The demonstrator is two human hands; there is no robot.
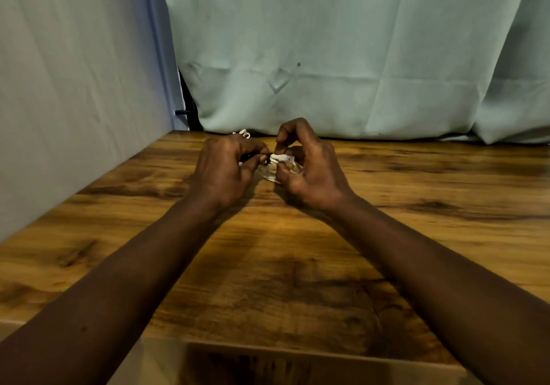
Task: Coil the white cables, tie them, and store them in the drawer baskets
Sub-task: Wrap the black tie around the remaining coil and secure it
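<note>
Cable [281,162] is gripped above the desk [297,250] by both hands, left [223,173] and right [312,170], with a dark tie [267,159] pinched between them.

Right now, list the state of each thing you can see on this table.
White cable: bunched, held between both hands above the table.
Dark tie: at the bundle, not clearly fastened.
Left hand: pinching the tie.
Right hand: gripping the cable.
Second cable: behind the left hand, mostly hidden.

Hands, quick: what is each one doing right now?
Left hand: closed, pinching a small dark tie at the white cable bundle.
Right hand: closed on the bundle.
</note>
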